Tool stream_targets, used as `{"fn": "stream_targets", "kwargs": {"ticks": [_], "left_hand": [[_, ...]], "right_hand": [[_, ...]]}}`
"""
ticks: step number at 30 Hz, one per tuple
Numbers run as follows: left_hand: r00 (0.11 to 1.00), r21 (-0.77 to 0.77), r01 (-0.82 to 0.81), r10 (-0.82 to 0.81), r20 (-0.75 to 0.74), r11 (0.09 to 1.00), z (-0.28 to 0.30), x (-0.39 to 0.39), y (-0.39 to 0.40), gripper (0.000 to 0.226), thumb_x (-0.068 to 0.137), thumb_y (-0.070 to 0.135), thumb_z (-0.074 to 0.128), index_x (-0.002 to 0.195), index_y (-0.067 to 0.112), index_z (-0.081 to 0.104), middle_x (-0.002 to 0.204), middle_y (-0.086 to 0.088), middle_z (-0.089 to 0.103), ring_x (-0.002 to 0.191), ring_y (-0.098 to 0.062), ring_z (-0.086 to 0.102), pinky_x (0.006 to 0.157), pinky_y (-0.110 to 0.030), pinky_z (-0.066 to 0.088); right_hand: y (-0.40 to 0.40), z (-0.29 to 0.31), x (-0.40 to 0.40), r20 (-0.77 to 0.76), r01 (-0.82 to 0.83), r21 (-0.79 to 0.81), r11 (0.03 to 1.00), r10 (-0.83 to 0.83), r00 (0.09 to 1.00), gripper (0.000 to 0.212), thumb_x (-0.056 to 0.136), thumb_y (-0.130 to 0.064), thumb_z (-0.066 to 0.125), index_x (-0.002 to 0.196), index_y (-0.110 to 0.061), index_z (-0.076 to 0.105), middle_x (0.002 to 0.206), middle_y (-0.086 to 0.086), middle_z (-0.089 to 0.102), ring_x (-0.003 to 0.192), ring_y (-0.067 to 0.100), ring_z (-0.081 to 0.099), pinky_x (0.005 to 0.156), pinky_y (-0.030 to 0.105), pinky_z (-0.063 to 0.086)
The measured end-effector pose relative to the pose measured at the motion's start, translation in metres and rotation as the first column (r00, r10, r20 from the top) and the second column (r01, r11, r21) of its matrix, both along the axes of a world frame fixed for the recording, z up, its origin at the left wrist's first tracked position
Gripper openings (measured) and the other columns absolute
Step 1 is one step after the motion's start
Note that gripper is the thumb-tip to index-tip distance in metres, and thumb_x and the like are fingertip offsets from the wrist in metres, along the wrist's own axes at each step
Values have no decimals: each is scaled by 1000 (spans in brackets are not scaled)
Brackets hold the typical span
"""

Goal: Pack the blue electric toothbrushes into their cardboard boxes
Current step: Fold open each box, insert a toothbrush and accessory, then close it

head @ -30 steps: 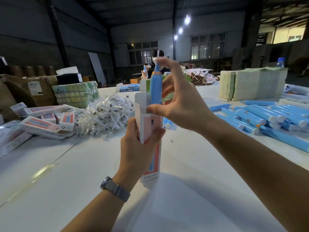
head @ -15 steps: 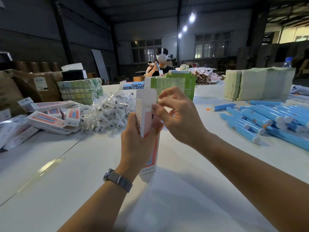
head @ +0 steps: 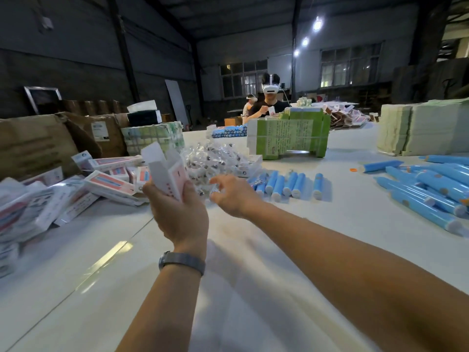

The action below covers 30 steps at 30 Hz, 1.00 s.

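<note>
My left hand (head: 177, 212) grips a white and pink cardboard box (head: 167, 174), tilted left with its top flap standing open; no toothbrush shows inside it. My right hand (head: 232, 194) hovers just right of the box with loosely curled fingers, holding nothing, at the edge of a heap of small clear plastic bags (head: 215, 161). A short row of blue toothbrushes (head: 286, 184) lies behind my right hand. A larger pile of blue toothbrushes (head: 431, 186) lies at the right.
Several packed boxes (head: 106, 184) are heaped at the left on the white table (head: 253, 288). A green carton stack (head: 289, 138) and a pale stack of flat sheets (head: 426, 128) stand further back. Brown cartons (head: 38, 141) line the left edge. Two people work at the far end.
The toothbrush went down into the box and out of sight. My left hand tilted the box to the left, and my right hand left its top and reached toward the plastic bags.
</note>
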<state>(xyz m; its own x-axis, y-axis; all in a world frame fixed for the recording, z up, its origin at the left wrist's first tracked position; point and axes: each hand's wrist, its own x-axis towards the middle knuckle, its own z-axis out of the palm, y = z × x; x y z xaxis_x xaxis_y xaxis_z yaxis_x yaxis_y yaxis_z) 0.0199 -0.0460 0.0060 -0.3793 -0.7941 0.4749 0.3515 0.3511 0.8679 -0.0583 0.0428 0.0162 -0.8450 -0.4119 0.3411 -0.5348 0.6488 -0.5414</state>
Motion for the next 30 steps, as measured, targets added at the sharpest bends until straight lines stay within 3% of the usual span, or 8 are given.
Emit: {"fn": "stream_targets", "kwargs": {"ticks": [2,5,10,13,16,19,24,30], "left_hand": [[1000,19,6,-6,5,1000,-2,-2,-2,44,93,24,68,121,26,35,131,-2,49,123,-28,53,93,-47,54],[999,-12,30,-30,12,999,-3,0,1,46,91,24,69,110,39,30,118,9,45,115,-24,54,95,-50,53],[998,-33,60,-60,-23,998,-8,-4,5,47,91,28,69,118,37,32,118,11,43,109,-14,47,87,-35,50],[996,-31,78,-79,-31,996,-9,-6,6,50,91,29,70,113,44,28,118,12,42,110,-12,46,85,-32,48],[996,-43,85,-87,-26,995,-9,-6,9,54,90,29,71,104,52,23,117,11,44,108,-14,49,83,-31,49],[994,-32,103,-104,-36,994,-8,-5,10,54,89,29,72,103,51,25,116,8,47,107,-17,52,85,-32,50],[990,-57,135,-137,-30,989,-7,-2,17,48,87,30,74,110,36,32,114,3,52,103,-21,57,81,-29,50],[961,-152,270,-276,-16,951,-2,15,44,43,86,21,77,108,19,40,99,-1,58,86,-24,60,77,-38,54]], "right_hand": [[-24,-9,-19,-8,-4,268,963,7,1000,51,96,-34,50,146,-31,41,148,14,44,136,35,40,113,47,32],[-45,-24,-36,15,-21,500,866,16,1000,49,97,-40,46,145,-38,38,147,14,42,139,39,29,113,57,28],[-54,-38,-49,-71,105,512,853,-80,994,41,94,-30,54,134,-22,54,141,13,45,132,36,38,108,54,31],[-49,-33,-48,-127,108,445,889,-57,990,24,96,-33,48,105,-18,64,110,9,62,105,30,58,90,43,49],[-38,-26,-46,-39,9,416,909,7,999,24,94,-27,51,73,-16,55,79,1,58,72,21,56,64,30,46],[-20,-17,-35,95,-95,292,952,70,993,30,90,-16,55,61,-17,49,60,-3,49,54,11,44,51,24,32],[39,-1,-5,142,-77,-114,990,93,985,11,84,-17,73,84,-23,63,73,-13,56,66,-2,51,53,12,36],[101,13,36,159,19,-636,771,106,982,23,84,-1,69,88,-24,68,73,-3,52,57,7,46,49,14,39]]}}
